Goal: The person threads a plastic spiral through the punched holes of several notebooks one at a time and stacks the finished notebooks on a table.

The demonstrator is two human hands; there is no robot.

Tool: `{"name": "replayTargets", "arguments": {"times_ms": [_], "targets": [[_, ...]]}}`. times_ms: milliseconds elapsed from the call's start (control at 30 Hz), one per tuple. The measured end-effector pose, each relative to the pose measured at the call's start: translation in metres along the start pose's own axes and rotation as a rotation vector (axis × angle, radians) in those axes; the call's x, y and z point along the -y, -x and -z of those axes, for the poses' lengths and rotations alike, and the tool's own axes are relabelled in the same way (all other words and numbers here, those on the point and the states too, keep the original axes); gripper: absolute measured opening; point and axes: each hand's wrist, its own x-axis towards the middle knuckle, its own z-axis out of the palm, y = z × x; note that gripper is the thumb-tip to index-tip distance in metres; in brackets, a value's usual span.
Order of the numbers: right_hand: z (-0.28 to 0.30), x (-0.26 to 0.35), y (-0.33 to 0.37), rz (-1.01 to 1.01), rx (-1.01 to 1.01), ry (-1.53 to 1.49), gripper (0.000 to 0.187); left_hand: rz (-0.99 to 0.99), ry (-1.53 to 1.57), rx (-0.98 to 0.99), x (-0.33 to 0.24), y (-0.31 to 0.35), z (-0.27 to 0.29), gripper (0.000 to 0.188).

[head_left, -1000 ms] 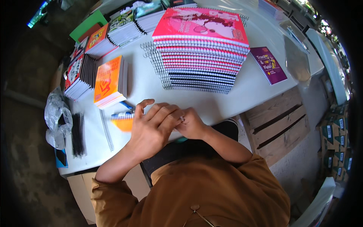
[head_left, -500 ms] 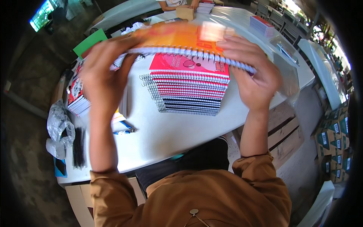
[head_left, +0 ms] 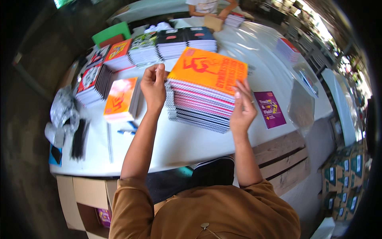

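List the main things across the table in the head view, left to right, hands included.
Clear plastic bag, bundle of black binding coils, stack of orange-covered notebooks, left hand, large orange-covered notebook, right hand, purple-covered notebook, clear plastic sheet.

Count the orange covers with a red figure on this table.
2 visible: one cover atop the tall stack, at the right hand; another cover atop a short stack, left of the left hand. Others may be hidden beneath.

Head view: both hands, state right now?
Left hand: partly curled beside the orange notebook atop the tall stack; grip unclear.
Right hand: at that notebook's right edge; grip unclear.
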Motion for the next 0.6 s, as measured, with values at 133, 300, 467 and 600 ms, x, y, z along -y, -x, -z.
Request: {"name": "replayTargets", "arguments": {"times_ms": [133,300,467,600], "targets": [[0.016,0.004,0.005,0.14,-0.046,0.167,0.02,-0.156,-0.488,0.191,0.02,-0.013,0.088,0.035],[-0.003,0.055,0.06,0.25,-0.083,-0.016,0.027,-0.265,-1.31,0.52,0.079,0.0,0.24,0.053],[-0.032,0.075,0.119,-0.21,0.357,-0.212,0.031,-0.152,-1.31,0.607,0.023,0.011,0.24,0.028],[-0.074,0.098,0.136,-0.765,0.486,-0.67,0.04,-0.458,-1.052,0.477,-0.025,0.054,0.215,0.02]]}}
